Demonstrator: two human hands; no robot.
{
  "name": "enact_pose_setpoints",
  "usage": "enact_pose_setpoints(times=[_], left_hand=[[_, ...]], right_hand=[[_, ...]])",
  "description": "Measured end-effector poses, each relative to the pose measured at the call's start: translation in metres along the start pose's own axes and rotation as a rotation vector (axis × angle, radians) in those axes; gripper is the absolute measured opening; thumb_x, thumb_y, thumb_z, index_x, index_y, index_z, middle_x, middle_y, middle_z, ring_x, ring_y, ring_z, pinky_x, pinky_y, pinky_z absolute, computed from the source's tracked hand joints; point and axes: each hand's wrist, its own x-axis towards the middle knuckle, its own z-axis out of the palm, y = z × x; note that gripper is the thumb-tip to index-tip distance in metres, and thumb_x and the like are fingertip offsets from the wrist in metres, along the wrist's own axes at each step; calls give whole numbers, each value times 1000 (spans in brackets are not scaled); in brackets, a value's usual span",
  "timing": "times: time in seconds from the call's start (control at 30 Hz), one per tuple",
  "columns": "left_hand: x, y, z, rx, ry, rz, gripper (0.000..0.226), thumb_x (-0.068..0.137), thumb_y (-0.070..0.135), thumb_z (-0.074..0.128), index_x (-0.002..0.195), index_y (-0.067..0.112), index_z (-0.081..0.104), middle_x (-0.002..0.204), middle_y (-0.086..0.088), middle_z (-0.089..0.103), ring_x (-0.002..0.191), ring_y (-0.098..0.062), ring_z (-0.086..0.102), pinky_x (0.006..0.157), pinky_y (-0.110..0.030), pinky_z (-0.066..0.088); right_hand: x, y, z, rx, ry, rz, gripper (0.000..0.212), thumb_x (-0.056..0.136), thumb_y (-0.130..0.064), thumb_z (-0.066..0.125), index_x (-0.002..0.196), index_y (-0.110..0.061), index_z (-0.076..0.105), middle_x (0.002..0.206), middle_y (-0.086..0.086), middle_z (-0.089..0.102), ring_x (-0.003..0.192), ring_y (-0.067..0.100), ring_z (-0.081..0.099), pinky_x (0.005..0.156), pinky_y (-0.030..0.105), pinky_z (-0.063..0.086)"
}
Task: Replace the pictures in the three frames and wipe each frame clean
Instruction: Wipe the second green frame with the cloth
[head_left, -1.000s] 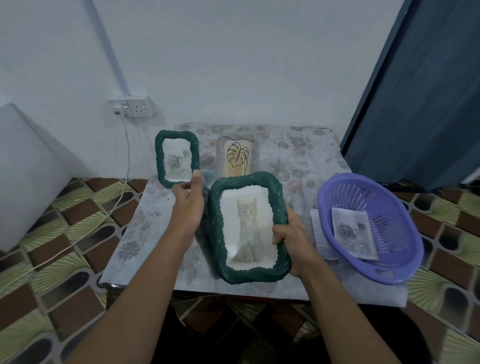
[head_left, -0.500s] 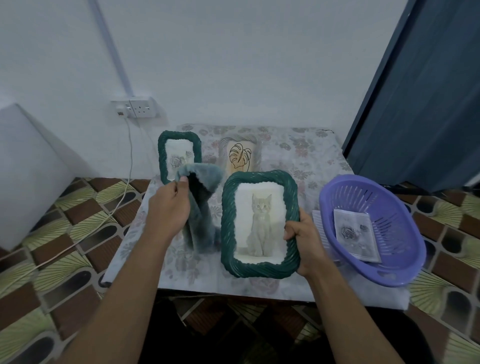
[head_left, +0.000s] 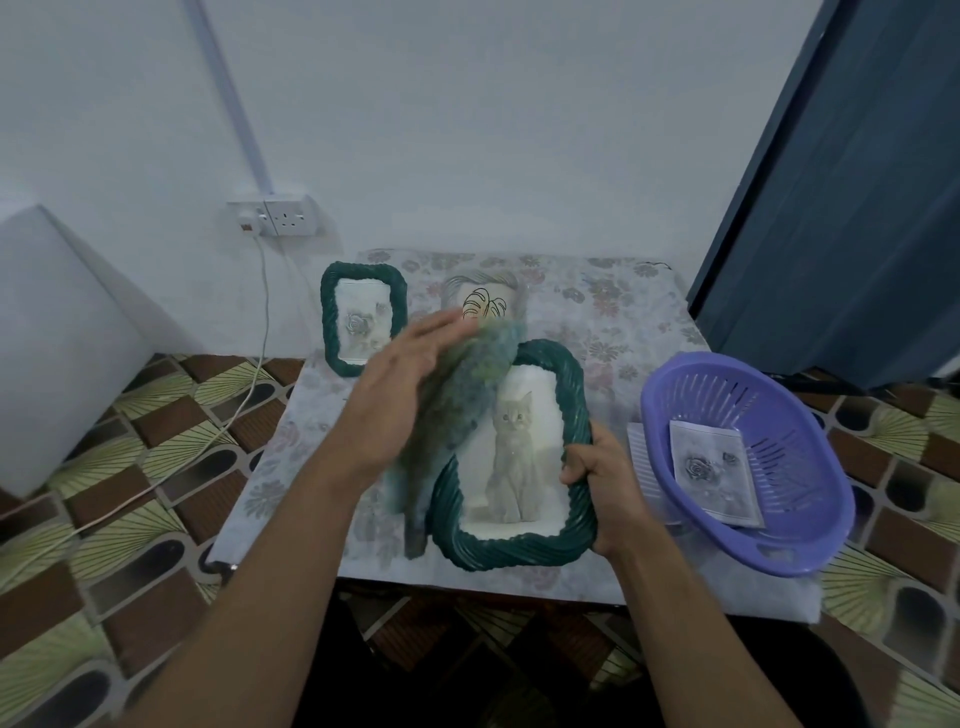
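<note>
We see the low table (head_left: 623, 322), spread with a flowered cover, under everything we handle. The cat frame (head_left: 519, 551), a large twisted green frame holding a picture of a pale kitten, is tilted up from the table's near edge, and we place the rest by it.

Right of the cat frame sits the purple basket (head_left: 769, 400), well clear of it, overhanging the table's right side. The grey-blue cloth (head_left: 457, 405) lies over the cat frame's upper left corner and hangs down along its left edge.

Our left hand (head_left: 395, 400) is spread flat on that cloth, fingers straight and blurred. Our right hand (head_left: 602, 483) grasps the cat frame's right edge, fingers curled round the rim.

Behind the cat frame to the left stands the small green frame (head_left: 362, 318) with a rose picture, and directly behind it stands the pale frame (head_left: 483, 301) with a leaf drawing. A loose rose picture (head_left: 711, 473) lies in the basket. A wall socket (head_left: 283, 215) sits far behind, to the left.
</note>
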Motion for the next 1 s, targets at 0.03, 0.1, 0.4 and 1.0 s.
enact_pose_setpoints(times=[0.03, 0.1, 0.4, 1.0], left_hand=[[2, -6, -1, 137, -4, 21, 41, 101, 20, 38, 129, 37, 61, 143, 24, 45, 131, 3, 40, 113, -38, 33], [2, -18, 2, 235, -1, 48, 47, 102, 17, 48, 144, 38, 44, 146, 20, 40, 133, 4, 38, 117, -34, 32], [-1, -26, 26, -68, 359, -139, 29, 100, 48, 47, 96, 26, 66, 89, 9, 71, 85, -7, 68, 79, -33, 54], [2, -20, 27, -190, 368, -141, 25, 100, 39, 52, 97, 23, 72, 91, 2, 76, 88, -16, 72, 79, -38, 57]], right_hand=[[0, -2, 1, 26, -7, 1, 44, 44, 0, 46, 86, -11, 46, 69, 6, 35, 61, 24, 30, 56, 32, 24], [0, -5, 4, 68, -6, 12, 46, 38, -1, 48, 84, -10, 46, 70, 7, 37, 62, 24, 33, 58, 31, 26], [0, -17, 6, -106, -71, -17, 50, 43, 1, 44, 92, -9, 48, 59, 1, 31, 55, 20, 25, 51, 31, 16], [5, -24, 6, -129, -66, -34, 40, 44, 1, 44, 83, -8, 46, 57, -1, 32, 51, 17, 27, 49, 28, 19]])
